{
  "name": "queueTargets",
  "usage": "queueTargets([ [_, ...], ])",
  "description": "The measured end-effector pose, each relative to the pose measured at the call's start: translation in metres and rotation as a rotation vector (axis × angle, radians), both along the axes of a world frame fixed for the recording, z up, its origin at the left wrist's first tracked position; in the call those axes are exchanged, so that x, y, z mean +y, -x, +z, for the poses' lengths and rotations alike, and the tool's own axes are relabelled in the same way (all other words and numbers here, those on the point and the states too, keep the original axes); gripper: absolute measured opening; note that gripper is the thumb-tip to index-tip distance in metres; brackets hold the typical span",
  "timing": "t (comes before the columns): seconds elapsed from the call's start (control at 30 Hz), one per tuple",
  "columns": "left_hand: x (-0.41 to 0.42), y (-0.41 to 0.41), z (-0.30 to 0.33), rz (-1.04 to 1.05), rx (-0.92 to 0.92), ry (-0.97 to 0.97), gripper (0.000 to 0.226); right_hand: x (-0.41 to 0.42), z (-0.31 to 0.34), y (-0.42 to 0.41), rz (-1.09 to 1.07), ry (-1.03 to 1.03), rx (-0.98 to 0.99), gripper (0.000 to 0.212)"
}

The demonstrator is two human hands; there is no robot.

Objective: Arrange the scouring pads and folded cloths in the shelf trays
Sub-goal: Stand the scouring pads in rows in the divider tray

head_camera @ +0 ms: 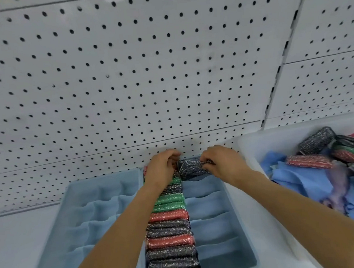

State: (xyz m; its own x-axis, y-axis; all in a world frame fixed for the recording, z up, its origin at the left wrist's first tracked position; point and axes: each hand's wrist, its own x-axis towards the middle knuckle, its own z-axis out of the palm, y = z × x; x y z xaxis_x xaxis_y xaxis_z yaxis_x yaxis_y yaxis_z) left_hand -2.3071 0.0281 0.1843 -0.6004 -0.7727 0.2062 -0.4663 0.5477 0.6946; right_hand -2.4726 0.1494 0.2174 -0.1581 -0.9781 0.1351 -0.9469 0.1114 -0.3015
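Both hands hold one grey glittery scouring pad (190,166) at the far end of the middle blue tray (238,219). My left hand (162,168) pinches its left end and my right hand (220,162) grips its right end. The pad sits over the rearmost slot of the tray's right column. The tray's left column is packed with a row of scouring pads (170,234) in grey, red and green. The other slots of the right column show only blue dividers.
A second blue divided tray (89,215) stands to the left, its slots holding nothing. A clear bin (254,149) at right holds loose scouring pads (309,161) and blue cloths (296,180). White pegboard (146,73) rises right behind the trays.
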Motion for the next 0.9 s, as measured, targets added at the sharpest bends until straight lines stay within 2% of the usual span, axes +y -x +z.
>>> queueTargets([
  [0.13, 0.008, -0.011, 0.005, -0.046, -0.066, -0.039, 0.042, -0.019, -0.011, -0.014, 0.034, -0.079, 0.286, 0.015],
  [0.2, 0.013, -0.014, 0.004, -0.054, -0.111, -0.058, 0.040, -0.024, -0.020, -0.018, 0.021, -0.113, 0.342, 0.013],
  [0.3, 0.019, -0.018, 0.003, -0.076, -0.193, -0.019, 0.040, -0.030, -0.029, -0.023, -0.026, -0.043, 0.397, 0.008],
  [0.37, 0.020, -0.019, 0.004, -0.084, -0.230, -0.008, 0.040, -0.033, -0.028, -0.024, -0.033, -0.086, 0.358, 0.015],
  [0.43, 0.021, -0.020, 0.007, -0.095, -0.227, -0.003, 0.039, -0.028, -0.022, -0.022, -0.031, -0.134, 0.225, 0.025],
  [0.53, 0.030, -0.022, 0.012, -0.061, -0.169, 0.028, 0.033, 0.006, -0.012, -0.008, -0.018, 0.000, -0.066, 0.046],
  [0.6, 0.044, -0.015, 0.016, -0.037, -0.111, 0.058, 0.037, 0.042, -0.007, 0.008, -0.066, 0.138, -0.157, 0.047],
  [0.7, 0.079, 0.021, 0.028, -0.155, -0.006, 0.063, 0.039, 0.094, 0.001, 0.044, -0.258, 0.257, -0.151, 0.036],
  [0.77, 0.106, 0.055, 0.036, -0.291, 0.031, 0.052, 0.036, 0.123, 0.005, 0.067, -0.398, 0.248, -0.168, 0.031],
  [0.83, 0.131, 0.087, 0.038, -0.459, 0.017, 0.066, 0.041, 0.150, 0.007, 0.087, -0.504, 0.190, -0.143, 0.029],
  [0.9, 0.146, 0.111, 0.034, -0.595, -0.082, 0.108, 0.044, 0.174, 0.008, 0.103, -0.590, 0.145, -0.060, 0.032],
])
